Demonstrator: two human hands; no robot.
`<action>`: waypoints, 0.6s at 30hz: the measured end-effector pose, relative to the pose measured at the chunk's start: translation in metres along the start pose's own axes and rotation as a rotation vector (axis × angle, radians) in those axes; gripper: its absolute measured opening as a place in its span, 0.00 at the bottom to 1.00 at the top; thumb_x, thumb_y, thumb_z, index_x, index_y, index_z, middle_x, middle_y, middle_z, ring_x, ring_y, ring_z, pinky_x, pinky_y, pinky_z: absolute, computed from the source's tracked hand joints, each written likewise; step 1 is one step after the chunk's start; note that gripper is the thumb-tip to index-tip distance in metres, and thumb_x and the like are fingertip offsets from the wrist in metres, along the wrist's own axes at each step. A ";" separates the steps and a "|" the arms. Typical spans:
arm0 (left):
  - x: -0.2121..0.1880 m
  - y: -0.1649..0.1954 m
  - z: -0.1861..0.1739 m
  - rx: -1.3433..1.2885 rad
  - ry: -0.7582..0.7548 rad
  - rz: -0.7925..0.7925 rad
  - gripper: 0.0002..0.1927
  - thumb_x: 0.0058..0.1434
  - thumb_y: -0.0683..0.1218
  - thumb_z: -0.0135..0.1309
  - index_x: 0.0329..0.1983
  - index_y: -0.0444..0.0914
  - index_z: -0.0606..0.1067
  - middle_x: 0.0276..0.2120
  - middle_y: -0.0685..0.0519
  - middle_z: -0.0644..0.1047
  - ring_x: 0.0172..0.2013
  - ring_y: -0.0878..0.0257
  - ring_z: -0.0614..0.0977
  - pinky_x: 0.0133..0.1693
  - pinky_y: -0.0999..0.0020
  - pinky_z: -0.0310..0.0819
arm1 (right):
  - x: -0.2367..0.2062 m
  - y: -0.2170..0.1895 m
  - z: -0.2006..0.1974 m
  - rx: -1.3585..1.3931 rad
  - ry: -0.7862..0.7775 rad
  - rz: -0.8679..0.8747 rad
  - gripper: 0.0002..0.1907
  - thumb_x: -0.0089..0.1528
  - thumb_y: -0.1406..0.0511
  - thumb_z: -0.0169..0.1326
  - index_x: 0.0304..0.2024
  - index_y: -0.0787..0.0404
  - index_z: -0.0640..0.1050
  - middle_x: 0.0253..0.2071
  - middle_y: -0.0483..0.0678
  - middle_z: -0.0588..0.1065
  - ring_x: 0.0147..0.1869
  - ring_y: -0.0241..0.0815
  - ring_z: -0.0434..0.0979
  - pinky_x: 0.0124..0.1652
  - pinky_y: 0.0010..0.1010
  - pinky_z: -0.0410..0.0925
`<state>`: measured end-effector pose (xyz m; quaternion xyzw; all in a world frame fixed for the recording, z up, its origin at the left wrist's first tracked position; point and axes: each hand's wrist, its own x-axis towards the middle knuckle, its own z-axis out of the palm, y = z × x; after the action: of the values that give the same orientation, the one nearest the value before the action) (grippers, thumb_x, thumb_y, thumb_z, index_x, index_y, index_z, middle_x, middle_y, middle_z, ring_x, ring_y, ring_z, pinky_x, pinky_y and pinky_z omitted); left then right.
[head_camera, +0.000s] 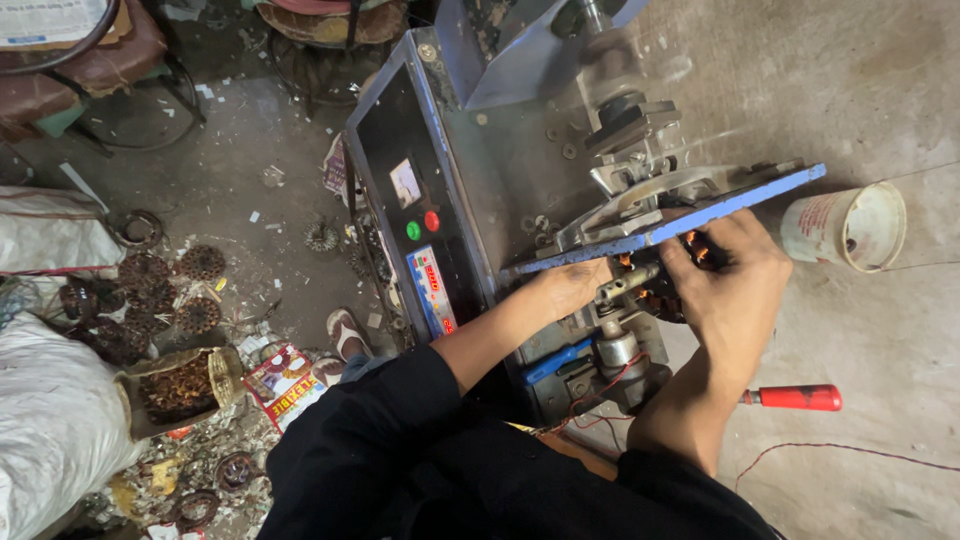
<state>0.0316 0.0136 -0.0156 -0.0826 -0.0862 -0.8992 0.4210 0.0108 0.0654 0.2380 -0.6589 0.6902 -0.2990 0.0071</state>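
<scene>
A grey winding machine stands before me with a blue-edged metal plate across its front. Under that plate sits a round motor stator with copper coils. My right hand lies over the stator, fingers curled on its top edge. My left hand reaches in from the left and rests against the short metal shaft beside the stator; its fingers are mostly hidden under the plate. Thin red wire trails from the fixture below.
A control panel with green and red buttons faces left. A red-handled tool lies on the bench right of my arm. A worn white cup lies farther right. On the floor left are wound coils, a sack and litter.
</scene>
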 end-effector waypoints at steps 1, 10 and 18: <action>0.001 -0.001 -0.001 -0.003 0.018 -0.003 0.40 0.56 0.51 0.70 0.69 0.43 0.66 0.61 0.55 0.72 0.64 0.58 0.72 0.65 0.40 0.69 | 0.000 0.000 0.000 0.003 0.001 0.004 0.15 0.59 0.73 0.64 0.49 0.60 0.83 0.47 0.51 0.80 0.48 0.47 0.82 0.49 0.32 0.71; 0.004 -0.008 -0.010 -0.018 0.028 0.002 0.40 0.57 0.52 0.70 0.70 0.43 0.66 0.62 0.54 0.73 0.64 0.57 0.72 0.64 0.40 0.70 | 0.001 0.001 -0.001 0.003 -0.010 -0.029 0.15 0.59 0.72 0.64 0.50 0.61 0.83 0.49 0.51 0.80 0.50 0.48 0.82 0.50 0.33 0.71; 0.001 -0.002 0.000 -0.029 -0.057 0.017 0.41 0.56 0.52 0.70 0.71 0.43 0.65 0.64 0.55 0.71 0.66 0.58 0.71 0.65 0.39 0.68 | 0.000 0.002 -0.001 0.007 -0.005 0.004 0.15 0.60 0.72 0.65 0.50 0.60 0.84 0.49 0.51 0.80 0.50 0.47 0.82 0.50 0.33 0.72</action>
<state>0.0300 0.0143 -0.0157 -0.1151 -0.0845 -0.8939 0.4248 0.0085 0.0654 0.2382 -0.6582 0.6906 -0.2996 0.0118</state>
